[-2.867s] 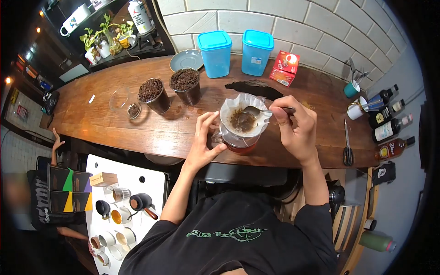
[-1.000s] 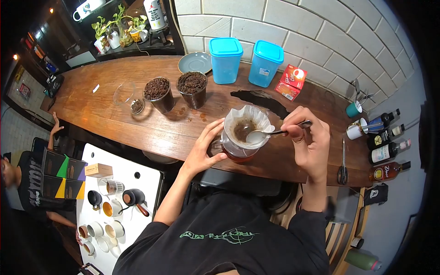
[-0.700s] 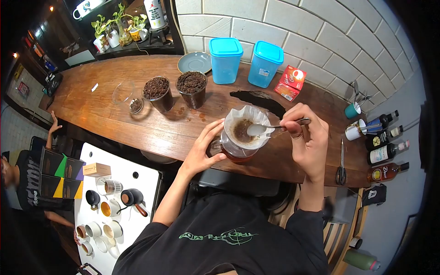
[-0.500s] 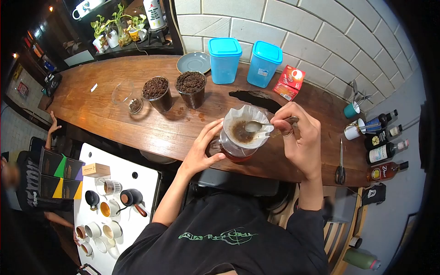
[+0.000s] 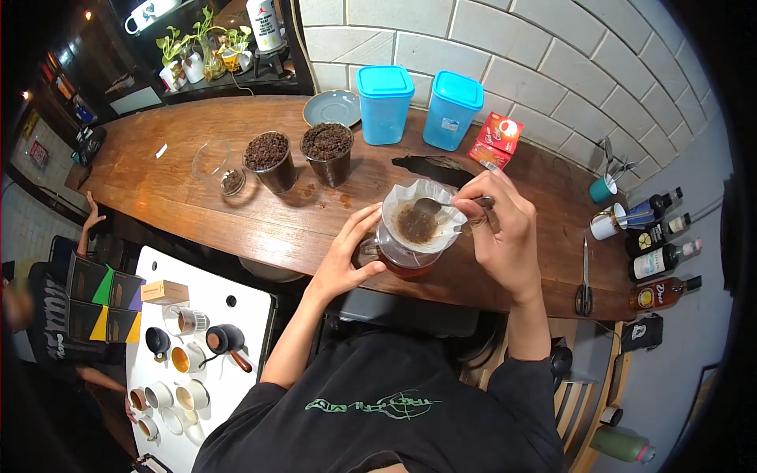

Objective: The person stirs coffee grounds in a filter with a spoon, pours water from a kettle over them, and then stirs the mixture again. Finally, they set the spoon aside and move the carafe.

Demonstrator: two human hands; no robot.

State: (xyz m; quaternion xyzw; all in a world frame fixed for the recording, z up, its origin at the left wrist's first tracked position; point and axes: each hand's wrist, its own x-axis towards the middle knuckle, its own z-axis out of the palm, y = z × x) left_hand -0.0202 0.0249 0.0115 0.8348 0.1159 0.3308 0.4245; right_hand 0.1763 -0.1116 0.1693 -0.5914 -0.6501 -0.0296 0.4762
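Two hands are working at the wooden counter (image 5: 197,213). My left hand (image 5: 347,252) is curling around the round glass pot (image 5: 398,256) at six o'clock, keeping it steady. My right hand (image 5: 501,229) is pinching the shiny metal spoon (image 5: 441,205), dipping it into the white paper filter (image 5: 418,217) on top.

Right hand (image 5: 501,236) holds spoon (image 5: 432,206) over filter (image 5: 420,221); left hand (image 5: 344,256) steadies glass server (image 5: 398,260)

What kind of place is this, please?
Probably a coffee bar or small café: a long wooden counter holds a paper-filter dripper, syrup bottles stand at its end, and many cups sit on a lower white table.
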